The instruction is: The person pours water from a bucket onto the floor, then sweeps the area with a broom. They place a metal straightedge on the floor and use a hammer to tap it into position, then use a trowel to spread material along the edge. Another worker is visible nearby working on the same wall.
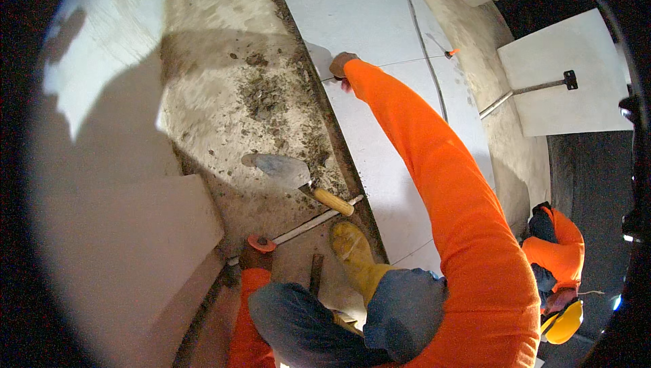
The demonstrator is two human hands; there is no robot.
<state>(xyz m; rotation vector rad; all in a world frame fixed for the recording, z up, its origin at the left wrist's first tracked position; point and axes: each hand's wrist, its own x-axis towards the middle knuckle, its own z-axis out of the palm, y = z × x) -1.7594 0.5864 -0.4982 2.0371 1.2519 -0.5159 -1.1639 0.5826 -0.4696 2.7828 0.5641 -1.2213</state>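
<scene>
My right hand [343,66] reaches far forward to the edge of the large white floor tiles [380,131], right where a joint between two tiles meets that edge. Its fingers are pinched together, and whatever they hold is too small to make out. My left hand [256,257], low on the left beside my knee, is closed on an orange-red round piece [261,243]. Close to it lies a thin whitish rod [315,223] on the ground. A trowel [281,169] with a wooden handle [333,201] rests on the rough mortar-strewn floor, its handle end by the rod.
My yellow boot [352,249] stands beside the tile edge. A loose tile [135,232] lies at left. At right, a black-headed mallet [569,80] lies across another tile [563,110]. A crouching co-worker [559,246] wears a yellow helmet [564,324]. A dark cable [427,49] crosses the tiles.
</scene>
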